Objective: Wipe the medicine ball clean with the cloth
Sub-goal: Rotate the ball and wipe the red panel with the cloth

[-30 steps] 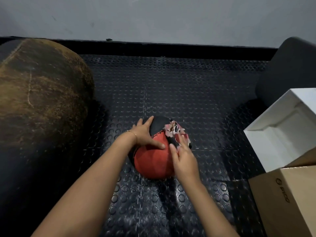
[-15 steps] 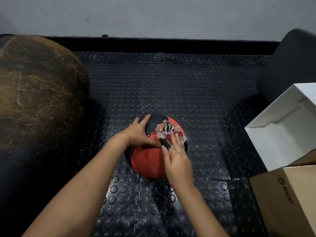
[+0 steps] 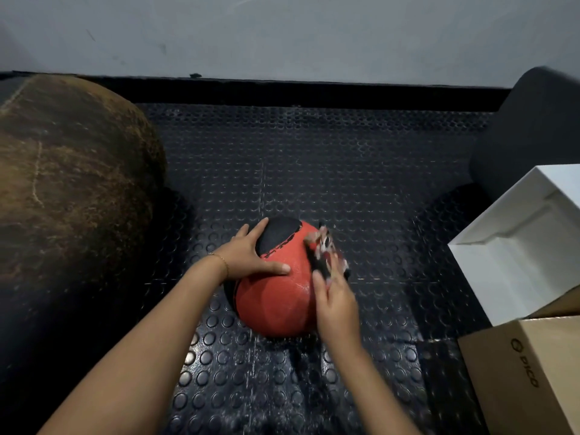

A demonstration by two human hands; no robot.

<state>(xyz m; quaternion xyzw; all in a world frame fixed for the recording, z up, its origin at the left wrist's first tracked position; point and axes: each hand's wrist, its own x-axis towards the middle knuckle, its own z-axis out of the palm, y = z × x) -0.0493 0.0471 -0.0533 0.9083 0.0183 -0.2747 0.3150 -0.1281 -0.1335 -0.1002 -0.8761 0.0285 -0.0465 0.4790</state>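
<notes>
Steadying the ball [image 3: 276, 304] at frame centre on the floor [image 3: 345, 171], the left grip [image 3: 248, 255] lies flat; the blurred right grip [image 3: 337, 301] seems to press the cloth [image 3: 326, 249], straight-fingered, against its right side.

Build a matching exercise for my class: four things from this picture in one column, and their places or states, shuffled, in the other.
1 medicine ball
2 cloth
3 left hand
4 white box

a open, at the right edge
b flat on the ball's upper left
c on the studded mat
d pressed on the ball's right side by the right hand

Pairs: 1-c, 2-d, 3-b, 4-a
</notes>
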